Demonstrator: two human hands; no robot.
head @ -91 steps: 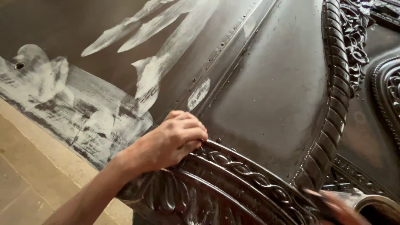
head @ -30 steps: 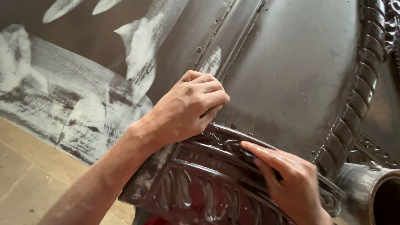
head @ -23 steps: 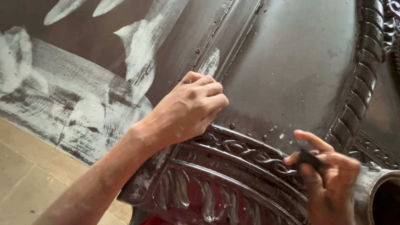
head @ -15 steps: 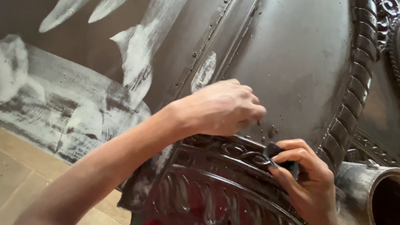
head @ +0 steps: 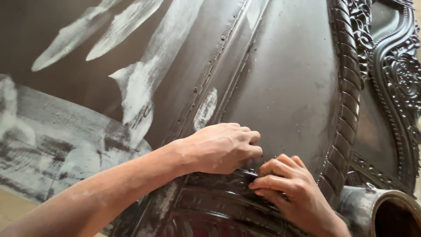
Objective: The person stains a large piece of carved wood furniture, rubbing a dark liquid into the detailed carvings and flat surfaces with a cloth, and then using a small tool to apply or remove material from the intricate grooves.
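Your left hand (head: pixel 221 148) and right hand (head: pixel 287 186) press side by side on the dark carved panel (head: pixel 285 79), fingertips touching its ridged near moulding (head: pixel 228 199).

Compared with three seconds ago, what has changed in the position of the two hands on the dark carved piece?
The right hand came up from the lower right corner and now presses on the carved band, fingers curled. The left hand slid right along the band until the two hands almost meet. A small dark thing seen in the right grip earlier is now hidden. The dark carved panel and its white smears stayed unchanged.
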